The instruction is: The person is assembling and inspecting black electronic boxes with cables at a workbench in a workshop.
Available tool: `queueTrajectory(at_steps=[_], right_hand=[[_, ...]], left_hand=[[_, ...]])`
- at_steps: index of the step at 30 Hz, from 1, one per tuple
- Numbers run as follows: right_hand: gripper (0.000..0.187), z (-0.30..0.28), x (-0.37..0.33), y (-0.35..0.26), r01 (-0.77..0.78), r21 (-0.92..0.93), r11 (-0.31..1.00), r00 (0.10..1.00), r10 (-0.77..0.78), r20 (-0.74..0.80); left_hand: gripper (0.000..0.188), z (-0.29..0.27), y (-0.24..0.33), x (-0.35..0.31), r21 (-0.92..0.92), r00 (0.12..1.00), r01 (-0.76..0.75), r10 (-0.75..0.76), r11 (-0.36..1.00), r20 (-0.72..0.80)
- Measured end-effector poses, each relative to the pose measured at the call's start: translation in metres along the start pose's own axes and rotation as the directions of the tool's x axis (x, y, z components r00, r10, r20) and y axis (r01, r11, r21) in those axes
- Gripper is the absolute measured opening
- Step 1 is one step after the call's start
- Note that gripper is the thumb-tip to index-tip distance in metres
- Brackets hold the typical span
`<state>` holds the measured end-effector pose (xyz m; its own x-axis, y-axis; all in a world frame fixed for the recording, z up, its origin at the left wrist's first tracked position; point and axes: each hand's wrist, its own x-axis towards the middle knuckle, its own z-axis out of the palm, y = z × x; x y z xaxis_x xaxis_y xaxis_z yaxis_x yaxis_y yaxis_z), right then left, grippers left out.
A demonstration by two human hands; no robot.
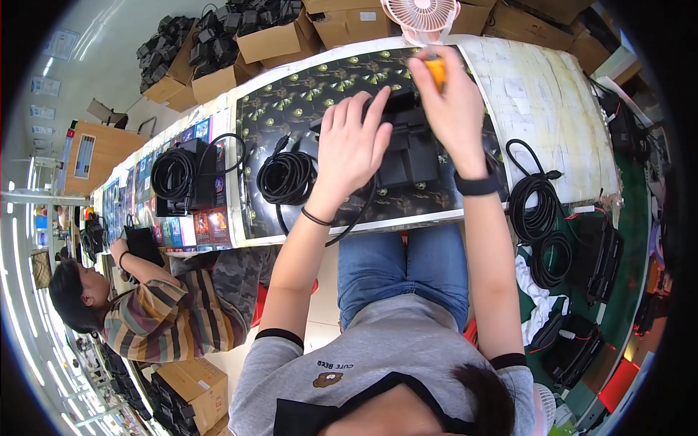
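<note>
A black boxy device (408,149) lies on the dark patterned mat in front of me. My left hand (354,138) rests at its left side, fingers stretched out and apart, partly covering it. Over its upper right part, my right hand (452,98) is closed around an orange-handled tool (436,70); the fingers hide most of the tool, so its exact kind is unclear. A coiled black cable (285,176) lies left of my left wrist, and a strand of cable runs under that forearm toward the table's near edge.
A black device with coiled cable (174,174) sits farther left; another cable coil (533,207) is at the right edge. A pink fan (422,16) and cardboard boxes (280,42) stand behind the table. A co-worker (163,305) in a striped shirt works at the left.
</note>
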<state>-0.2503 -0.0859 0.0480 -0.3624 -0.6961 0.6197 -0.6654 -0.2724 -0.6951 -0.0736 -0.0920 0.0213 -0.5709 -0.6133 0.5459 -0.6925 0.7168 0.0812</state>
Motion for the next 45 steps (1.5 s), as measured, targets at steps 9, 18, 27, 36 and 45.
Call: queueTrajectory(at_steps=[9,18,27,36,45], right_hand=[[0.015,0.02,-0.018,0.017,0.184,-0.32,0.929,0.973,-0.127,0.192],[0.019,0.024,-0.023,0.027,0.21,-0.25,0.945,0.977,-0.191,0.097],[0.028,-0.039,-0.104,0.027,-0.365,0.132,0.922,0.924,0.341,0.171],[0.037,-0.061,-0.155,-0.003,-0.16,-0.076,0.984,0.94,0.176,0.291],[0.036,-0.062,-0.158,-0.018,-0.109,-0.082,0.991,0.959,0.126,0.253]], left_hand=[[0.043,0.014,-0.011,0.009,-0.1,0.996,0.075,-0.071,0.992,0.045],[0.053,-0.006,-0.016,0.0,-0.101,0.993,-0.046,0.056,0.994,0.104],[0.062,0.002,-0.062,0.001,0.212,0.927,0.352,-0.371,0.911,0.052],[0.059,0.009,-0.071,-0.001,0.108,0.929,0.363,-0.369,0.925,0.036],[0.063,0.004,-0.079,-0.005,0.077,0.958,0.268,-0.274,0.96,0.079]])
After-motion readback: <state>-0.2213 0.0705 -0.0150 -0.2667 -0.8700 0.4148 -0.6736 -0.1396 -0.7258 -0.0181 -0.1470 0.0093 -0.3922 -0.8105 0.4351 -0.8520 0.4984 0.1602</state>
